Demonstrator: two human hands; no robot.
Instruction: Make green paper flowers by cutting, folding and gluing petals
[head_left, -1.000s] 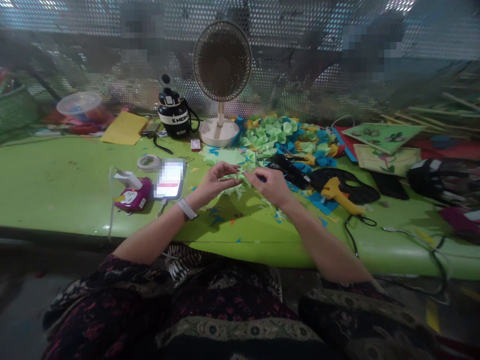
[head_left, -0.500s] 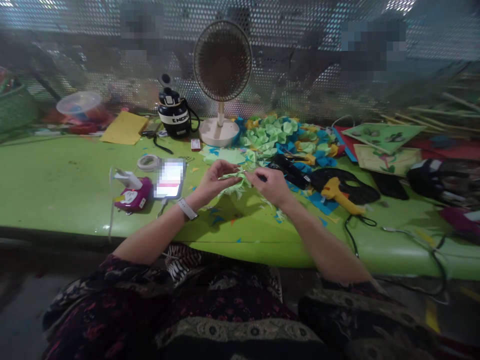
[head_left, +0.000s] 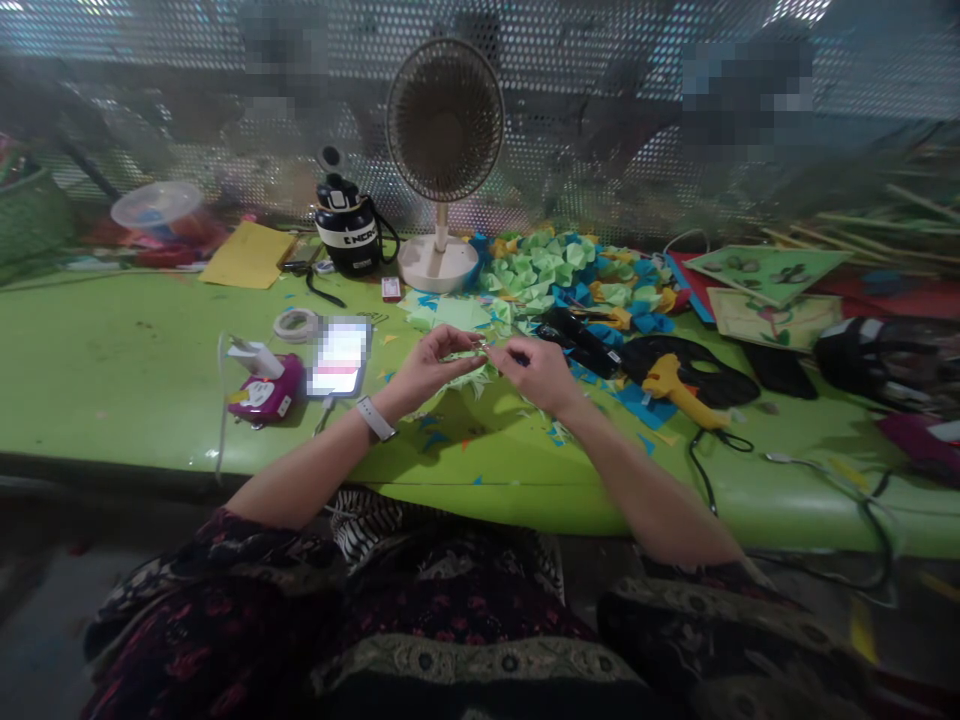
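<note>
My left hand (head_left: 427,365) and my right hand (head_left: 536,370) meet over the green table (head_left: 112,370), both pinching a light green piece of cut paper (head_left: 474,372) with pointed edges. The fingers of each hand are closed on it, fingertips almost touching. A watch with a pale strap sits on my left wrist. Small blue and green paper scraps (head_left: 555,432) lie under and around my hands.
Behind my hands lies a heap of folded green, blue and yellow paper pieces (head_left: 570,275). A small fan (head_left: 444,150), a black flask (head_left: 349,230), a phone (head_left: 339,357), a tape roll (head_left: 295,323), a pink device (head_left: 264,390) and a yellow glue gun (head_left: 675,385) with its cable stand around.
My fingers have shifted slightly on the green paper, drawing it up a little closer between both hands. Everything else on the table stays where it was.
</note>
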